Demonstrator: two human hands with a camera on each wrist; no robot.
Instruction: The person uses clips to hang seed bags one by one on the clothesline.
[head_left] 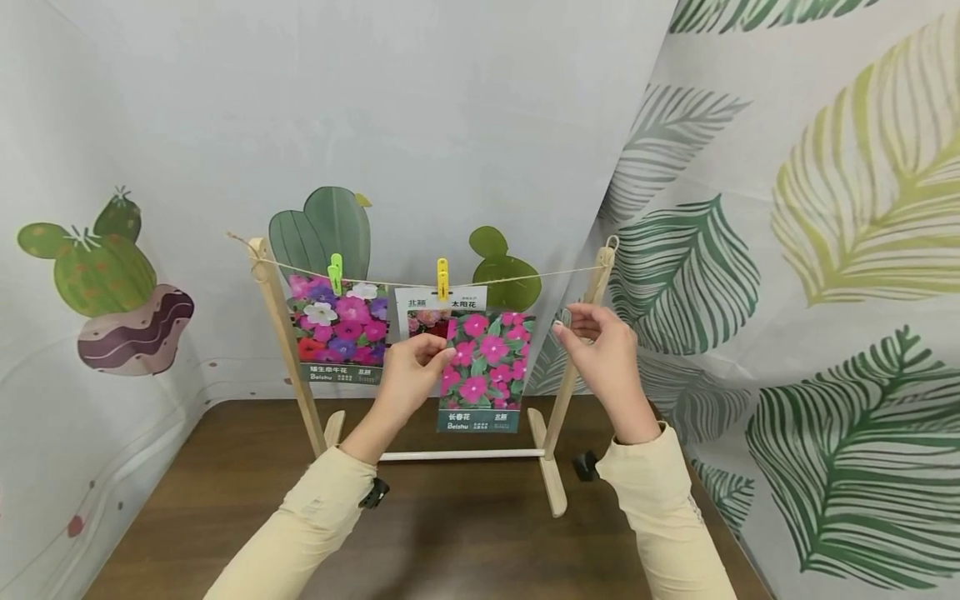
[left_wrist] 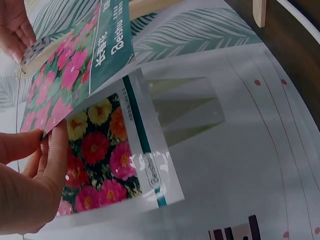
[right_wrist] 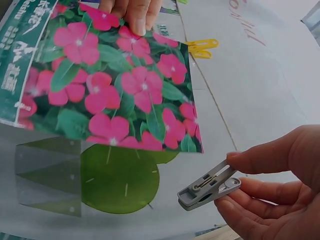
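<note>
My left hand (head_left: 408,375) pinches the left edge of a seed packet (head_left: 487,367) printed with pink flowers, held upright just in front of the string (head_left: 525,277). In the right wrist view, my right hand (right_wrist: 280,185) pinches a grey clothespin (right_wrist: 207,185) by its handle ends, right of the packet and apart from it. Partly behind the pink packet, a white-bordered seed packet (left_wrist: 105,155) hangs from a yellow clothespin (head_left: 442,279). Farther left, a packet with mixed-colour flowers (head_left: 345,325) hangs from a green clothespin (head_left: 335,273).
The string runs between a left wooden post (head_left: 281,350) and a right wooden post (head_left: 562,408). A white rod (head_left: 465,455) joins them low down, above a brown table (head_left: 465,533). Behind stands a pale cloth (head_left: 450,125) printed with cacti; leaf-printed cloth (head_left: 825,350) borders the right.
</note>
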